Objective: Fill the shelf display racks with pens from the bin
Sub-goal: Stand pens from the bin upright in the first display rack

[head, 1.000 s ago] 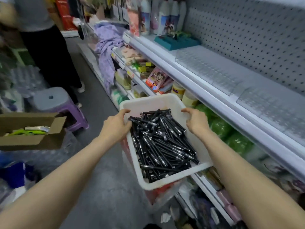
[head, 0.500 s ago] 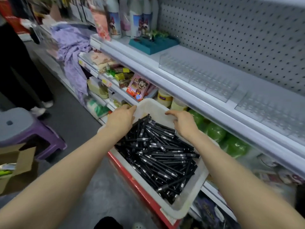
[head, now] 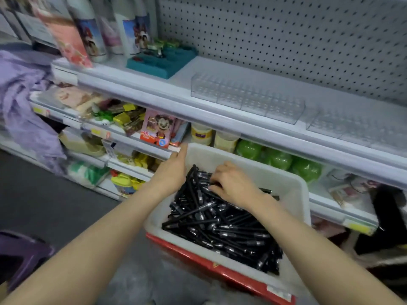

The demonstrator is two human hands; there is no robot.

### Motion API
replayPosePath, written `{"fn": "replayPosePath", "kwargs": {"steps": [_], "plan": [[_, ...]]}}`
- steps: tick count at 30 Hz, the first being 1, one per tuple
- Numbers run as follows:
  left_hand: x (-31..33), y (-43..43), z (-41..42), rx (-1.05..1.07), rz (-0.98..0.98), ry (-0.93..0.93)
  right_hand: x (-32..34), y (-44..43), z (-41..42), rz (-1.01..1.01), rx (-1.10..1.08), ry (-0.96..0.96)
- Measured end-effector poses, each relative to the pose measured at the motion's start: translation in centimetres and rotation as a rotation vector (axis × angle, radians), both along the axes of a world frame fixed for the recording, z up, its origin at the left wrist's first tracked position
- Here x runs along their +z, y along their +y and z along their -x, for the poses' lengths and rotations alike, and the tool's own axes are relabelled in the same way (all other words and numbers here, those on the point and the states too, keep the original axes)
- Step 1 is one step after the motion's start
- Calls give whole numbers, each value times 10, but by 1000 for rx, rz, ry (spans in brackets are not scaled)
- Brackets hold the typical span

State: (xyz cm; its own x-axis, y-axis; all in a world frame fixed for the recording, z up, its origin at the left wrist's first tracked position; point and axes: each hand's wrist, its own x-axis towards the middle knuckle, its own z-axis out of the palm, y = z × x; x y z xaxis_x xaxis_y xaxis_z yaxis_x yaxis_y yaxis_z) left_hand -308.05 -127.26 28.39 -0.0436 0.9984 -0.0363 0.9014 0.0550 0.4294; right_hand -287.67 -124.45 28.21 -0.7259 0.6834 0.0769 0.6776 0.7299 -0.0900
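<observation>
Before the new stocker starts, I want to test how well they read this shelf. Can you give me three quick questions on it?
1. True or false: the clear display racks on the upper shelf already hold pens.
2. Which hand is down among the black pens in the white bin? A) left hand B) right hand
3. What colour is the box under the bin?

Key: 1. False, they are empty. 2. B; the left hand is at the bin's far left corner. 3. Red.
</observation>
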Motion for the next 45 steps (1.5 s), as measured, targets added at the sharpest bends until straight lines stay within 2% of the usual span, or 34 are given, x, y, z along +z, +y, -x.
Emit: {"fn": "replayPosePath", "kwargs": {"steps": [2, 4, 10, 13, 15, 17, 20, 22, 24, 25, 27, 29, 32, 37, 40, 45], "plan": [[0, 0, 0, -5, 19, -37, -4, -5, 4, 131, -108, -51], [0, -1, -1, -10, 36, -50, -7, -8, 4, 184, -205, 50], [-1, -2, 1, -68, 54, -77, 7, -20, 6, 171, -437, 268], [2, -4, 4, -96, 29, 26, 37, -19, 5, 162, -523, 413], [4, 0, 8, -171, -134, 48, 61, -13, 3, 119, -595, 559], [17, 6, 7, -279, -292, -52, 83, -3, 2, 163, -662, 808], [47, 19, -1, -419, -261, -168, 109, 12, 6, 339, -697, 1234], [63, 29, -6, -434, -242, -192, 120, 18, 9, 415, -672, 1359], [73, 41, -6, -406, -279, -206, 126, 21, 8, 403, -664, 1294], [76, 47, -3, -395, -303, -190, 128, 24, 4, 311, -649, 1148], [84, 57, 3, -387, -361, -108, 131, 31, -5, 36, -542, 711], [95, 65, 7, -400, -430, -34, 135, 37, -6, -146, -380, 415], [107, 77, 11, -420, -479, 14, 137, 46, 7, -224, -275, 276], [117, 106, 39, -333, -533, -191, 152, 68, 23, -141, -359, 339], [119, 134, 61, -185, -501, -334, 168, 84, 31, -71, -490, 574], [116, 182, 77, -180, -307, -330, 181, 130, 77, 62, -654, 890]]}}
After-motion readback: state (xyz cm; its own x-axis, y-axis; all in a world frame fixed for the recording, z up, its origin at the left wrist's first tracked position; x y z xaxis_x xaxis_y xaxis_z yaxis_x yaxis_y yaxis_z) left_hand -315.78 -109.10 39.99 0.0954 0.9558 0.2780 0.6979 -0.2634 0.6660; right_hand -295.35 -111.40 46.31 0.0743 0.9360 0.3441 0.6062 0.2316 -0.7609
